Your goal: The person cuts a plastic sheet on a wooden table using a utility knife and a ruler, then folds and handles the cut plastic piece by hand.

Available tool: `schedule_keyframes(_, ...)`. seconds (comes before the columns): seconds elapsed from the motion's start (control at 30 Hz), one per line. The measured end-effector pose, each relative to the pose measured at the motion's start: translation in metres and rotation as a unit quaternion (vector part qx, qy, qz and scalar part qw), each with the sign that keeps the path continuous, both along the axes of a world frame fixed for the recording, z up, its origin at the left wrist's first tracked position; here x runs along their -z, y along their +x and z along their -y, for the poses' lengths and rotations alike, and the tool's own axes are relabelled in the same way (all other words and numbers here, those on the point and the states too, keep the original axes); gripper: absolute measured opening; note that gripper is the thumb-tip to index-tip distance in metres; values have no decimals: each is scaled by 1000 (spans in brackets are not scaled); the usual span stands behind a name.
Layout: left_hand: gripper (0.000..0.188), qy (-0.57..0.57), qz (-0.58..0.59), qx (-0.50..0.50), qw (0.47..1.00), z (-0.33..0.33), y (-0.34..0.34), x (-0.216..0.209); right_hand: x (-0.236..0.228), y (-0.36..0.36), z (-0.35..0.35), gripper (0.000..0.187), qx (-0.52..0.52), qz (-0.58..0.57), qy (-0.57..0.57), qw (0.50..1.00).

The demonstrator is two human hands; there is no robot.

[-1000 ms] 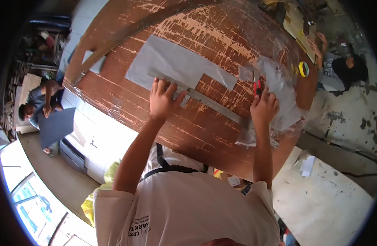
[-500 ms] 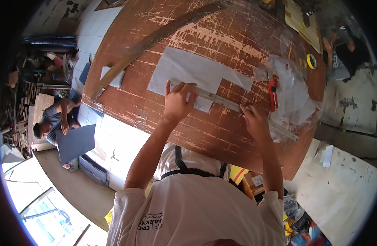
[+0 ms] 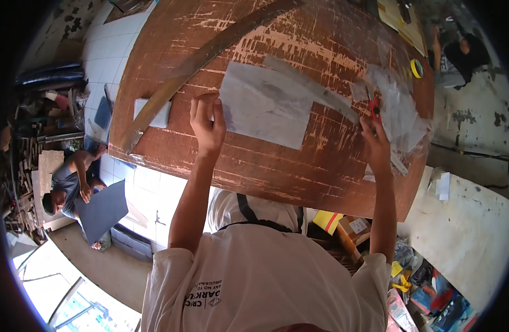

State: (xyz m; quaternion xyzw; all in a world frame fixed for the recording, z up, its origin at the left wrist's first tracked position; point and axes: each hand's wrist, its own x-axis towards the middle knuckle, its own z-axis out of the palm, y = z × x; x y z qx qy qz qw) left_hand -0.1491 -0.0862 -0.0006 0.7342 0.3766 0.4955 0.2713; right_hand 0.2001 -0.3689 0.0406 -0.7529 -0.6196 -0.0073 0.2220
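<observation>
A grey sheet (image 3: 265, 105) lies on the scratched brown table (image 3: 249, 166). From its upper right, a narrow darker grey strip (image 3: 320, 91) runs toward my right hand. My left hand (image 3: 209, 124) is at the sheet's left edge, fingers raised and apart. Whether its thumb touches the sheet is unclear. My right hand (image 3: 375, 141) has its fingers closed around the lower end of a red utility knife (image 3: 374, 108), beside crumpled clear plastic (image 3: 401, 110). One end of a metal ruler (image 3: 398, 164) shows by my right wrist; its remaining length is hard to make out.
A long dark strip (image 3: 193, 63) crosses the table's left side over a small pale block (image 3: 161, 113). Yellow tape (image 3: 416, 68) lies at far right. To the left, another person holds a dark panel (image 3: 103, 210). A second person (image 3: 467, 58) is at the upper right.
Both hands have left the ruler on the sheet. My left hand has moved left, and my right hand has gone up and right to the utility knife. More of the sheet shows.
</observation>
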Motion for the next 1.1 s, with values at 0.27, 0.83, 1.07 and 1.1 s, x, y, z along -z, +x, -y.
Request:
schedule_keyframes(0.27,20,11,-25,107,994,-9,5,3,22,8,-41,48,68,17,-2,998)
schedule_keyframes(0.83,15,109,-181,358,909,-41,63,24,19,-99,-60,37,283,-150,107,941)
schedule_keyframes(1.07,22,101,-172,396,896,-47,63,35,14,-171,-64,30,407,-615,45,674)
schedule_keyframes(1.1,24,102,-178,396,895,-47,63,35,17,-172,-64,29,414,-628,42,658)
